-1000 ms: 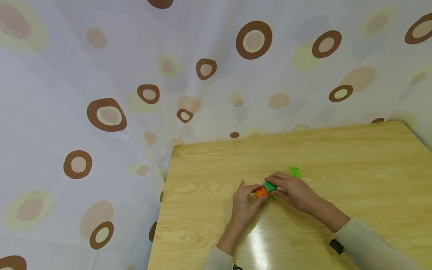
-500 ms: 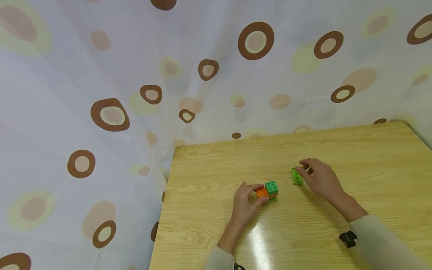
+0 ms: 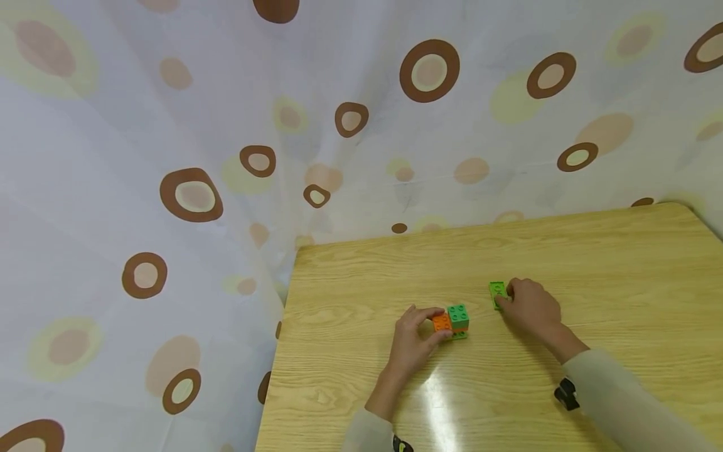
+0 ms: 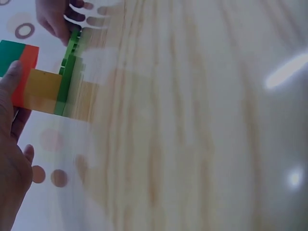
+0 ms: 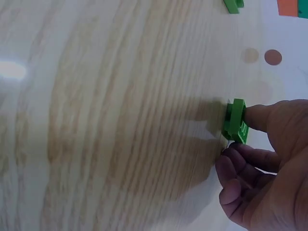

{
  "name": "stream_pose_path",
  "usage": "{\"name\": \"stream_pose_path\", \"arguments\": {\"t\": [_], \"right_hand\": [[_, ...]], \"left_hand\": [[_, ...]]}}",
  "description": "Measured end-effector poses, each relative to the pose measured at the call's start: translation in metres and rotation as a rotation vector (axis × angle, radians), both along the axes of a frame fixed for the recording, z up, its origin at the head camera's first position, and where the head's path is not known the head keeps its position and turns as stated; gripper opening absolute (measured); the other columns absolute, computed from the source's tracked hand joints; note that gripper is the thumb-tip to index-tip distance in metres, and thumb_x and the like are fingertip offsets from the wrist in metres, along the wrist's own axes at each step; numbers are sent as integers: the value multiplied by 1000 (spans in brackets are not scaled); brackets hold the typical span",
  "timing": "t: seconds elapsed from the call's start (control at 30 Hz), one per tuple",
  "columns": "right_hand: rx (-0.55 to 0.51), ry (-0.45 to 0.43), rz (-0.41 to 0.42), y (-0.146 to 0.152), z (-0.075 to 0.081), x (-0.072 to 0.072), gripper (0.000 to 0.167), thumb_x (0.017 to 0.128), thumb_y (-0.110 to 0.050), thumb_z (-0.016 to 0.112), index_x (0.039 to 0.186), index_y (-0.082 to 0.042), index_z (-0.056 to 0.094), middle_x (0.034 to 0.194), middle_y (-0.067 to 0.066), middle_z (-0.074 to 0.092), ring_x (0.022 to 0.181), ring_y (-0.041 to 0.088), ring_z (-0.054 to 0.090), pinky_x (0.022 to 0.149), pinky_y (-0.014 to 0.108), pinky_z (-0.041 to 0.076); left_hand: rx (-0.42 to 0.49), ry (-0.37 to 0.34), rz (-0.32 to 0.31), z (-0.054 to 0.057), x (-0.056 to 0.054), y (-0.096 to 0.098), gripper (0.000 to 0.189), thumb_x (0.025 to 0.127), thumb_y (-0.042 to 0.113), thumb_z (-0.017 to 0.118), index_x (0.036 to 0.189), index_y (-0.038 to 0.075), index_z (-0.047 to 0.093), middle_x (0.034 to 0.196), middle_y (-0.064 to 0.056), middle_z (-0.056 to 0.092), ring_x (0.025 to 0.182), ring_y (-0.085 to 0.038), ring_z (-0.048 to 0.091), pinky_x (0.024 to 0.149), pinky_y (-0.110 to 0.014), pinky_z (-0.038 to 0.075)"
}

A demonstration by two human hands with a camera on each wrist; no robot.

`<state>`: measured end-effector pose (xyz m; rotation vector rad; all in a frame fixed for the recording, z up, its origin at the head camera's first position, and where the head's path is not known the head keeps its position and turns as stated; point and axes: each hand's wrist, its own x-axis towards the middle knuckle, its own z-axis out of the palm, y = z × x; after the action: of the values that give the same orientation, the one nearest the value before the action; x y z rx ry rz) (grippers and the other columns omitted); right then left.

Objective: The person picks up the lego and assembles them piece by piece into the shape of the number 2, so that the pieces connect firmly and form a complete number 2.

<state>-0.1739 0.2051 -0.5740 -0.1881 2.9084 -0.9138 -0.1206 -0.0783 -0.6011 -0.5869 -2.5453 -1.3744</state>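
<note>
My left hand (image 3: pixel 411 339) pinches a small brick stack by its orange brick (image 3: pixel 442 322) between thumb and index finger. On the stack's right end sits a green four-stud brick (image 3: pixel 458 314). From the left wrist view, a yellow brick (image 4: pixel 43 89) lies below the orange one, above a flat green base brick (image 4: pixel 65 91) down at the tabletop. To the right, my right hand (image 3: pixel 533 309) pinches a flat light green brick (image 3: pixel 497 290) by its sides, thumb and index finger against it. In the right wrist view this brick (image 5: pixel 236 120) is close to the wood.
Both hands work over a wood-grain table (image 3: pixel 350 376). A pale curtain (image 3: pixel 282 75) with brown and beige ovals hangs behind the table and along its left side. Dark straps show at both wrists, and a bright glare streak marks the tabletop near the left forearm.
My right hand has left the green brick on the stack, moved right to the flat light green brick and taken hold of it. The left hand keeps its grip on the stack.
</note>
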Motion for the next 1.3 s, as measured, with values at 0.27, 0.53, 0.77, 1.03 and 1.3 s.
{"name": "stream_pose_path", "arguments": {"t": [0.27,0.53,0.77,1.03,1.3], "right_hand": [[-48,82,37,-11,-6,6,22,99,-13,69,108,7,64,85,13,65,67,21,54,54,35,46],[-40,278,121,-7,-15,15,18,90,-2,80,100,-4,66,98,12,62,84,27,57,64,39,49],[-39,346,191,0,-22,25,21,88,-15,87,87,-16,66,103,5,63,100,33,60,73,45,52],[-3,284,191,2,-26,27,50,90,-31,87,124,2,71,117,17,67,109,40,61,87,59,53],[69,307,237,1,-30,24,36,94,-27,82,118,-1,73,108,11,67,100,34,61,83,55,53]], "left_hand": [[56,-52,-3,-2,2,1,45,89,29,85,131,18,74,119,4,74,111,-6,66,101,-34,56],[73,-45,-1,-4,3,3,43,89,29,85,129,18,74,119,4,75,111,-7,66,100,-32,55],[91,-42,-12,-5,2,2,39,90,28,84,126,18,76,117,5,76,113,-7,68,105,-33,54],[105,-64,-14,-7,4,2,39,92,30,82,128,18,76,119,6,75,115,-7,67,108,-37,52],[119,-67,-25,-8,4,1,38,93,29,82,129,19,75,122,5,75,118,-9,67,107,-36,53]]}}
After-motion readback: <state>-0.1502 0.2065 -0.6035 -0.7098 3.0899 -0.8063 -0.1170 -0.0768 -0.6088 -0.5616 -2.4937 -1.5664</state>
